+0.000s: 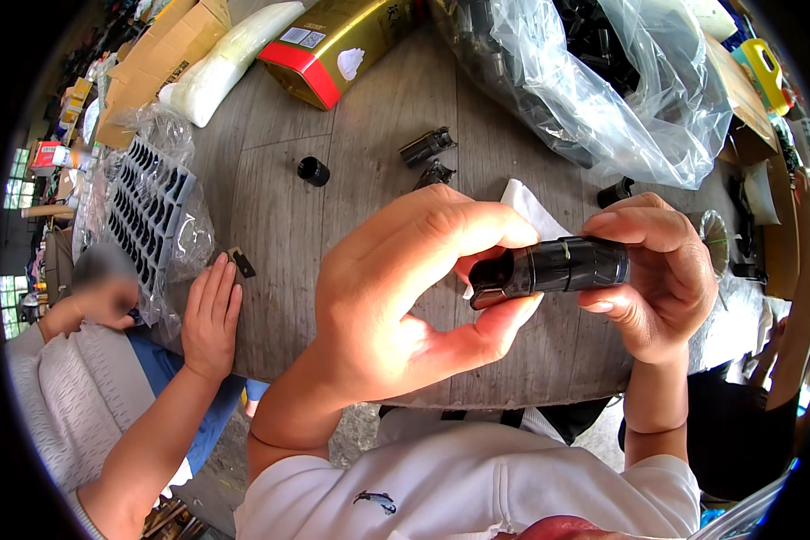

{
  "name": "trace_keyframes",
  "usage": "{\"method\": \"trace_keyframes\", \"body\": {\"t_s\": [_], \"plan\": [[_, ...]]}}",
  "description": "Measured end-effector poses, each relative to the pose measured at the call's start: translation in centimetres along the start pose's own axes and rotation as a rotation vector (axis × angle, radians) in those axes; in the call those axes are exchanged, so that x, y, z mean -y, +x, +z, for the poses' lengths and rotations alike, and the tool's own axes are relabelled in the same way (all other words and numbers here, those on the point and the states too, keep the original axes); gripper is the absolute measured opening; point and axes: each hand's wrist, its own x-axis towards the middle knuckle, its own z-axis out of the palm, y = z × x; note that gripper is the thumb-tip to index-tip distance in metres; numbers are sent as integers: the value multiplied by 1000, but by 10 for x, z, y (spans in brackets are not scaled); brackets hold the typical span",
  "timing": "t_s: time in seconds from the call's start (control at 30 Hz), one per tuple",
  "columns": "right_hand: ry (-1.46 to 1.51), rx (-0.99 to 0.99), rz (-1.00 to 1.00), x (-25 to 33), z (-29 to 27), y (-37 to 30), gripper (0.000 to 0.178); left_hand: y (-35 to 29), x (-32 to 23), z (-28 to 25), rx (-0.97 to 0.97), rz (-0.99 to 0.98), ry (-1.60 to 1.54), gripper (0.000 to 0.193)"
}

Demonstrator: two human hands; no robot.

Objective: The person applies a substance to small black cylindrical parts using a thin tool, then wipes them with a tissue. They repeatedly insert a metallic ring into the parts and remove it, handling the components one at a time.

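Black tube above the bench, fingers of the left hand and right hand clamped on opposite ends; loose tube partly hidden by the left hand; white cloth behind; clear bag, gold tin beyond; grey tray near a co-worker's hand.

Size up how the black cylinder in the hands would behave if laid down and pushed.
The black cylinder would likely roll, its side being round. It looks stiff: no dent shows where the left hand and right hand hold it. Its glossy surface may feel slippery.
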Motion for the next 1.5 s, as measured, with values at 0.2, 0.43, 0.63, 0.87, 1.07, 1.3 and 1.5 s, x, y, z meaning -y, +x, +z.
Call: {"method": "trace_keyframes", "body": {"t_s": [0.2,0.43,0.63,0.87,1.07,1.3,1.5], "plan": [[-46,40,52,2,-6,-3,48,4,4,0,-12,141,22,37],[-35,95,49,-3,-9,-8,54,4,10,3,-20,249,46,37],[-38,47,-73,-4,2,-3,46,4,8,-1,-19,233,78,37],[-93,99,-6,-6,2,-7,45,3,9,2,2,235,52,37],[31,182,254,5,-6,-11,44,3,8,3,25,260,38,38],[-1,28,105,5,5,-9,49,0,10,2,-101,84,-96,45],[-152,-32,-151,2,5,-2,40,-2,11,0,-9,-22,-229,44]]}}
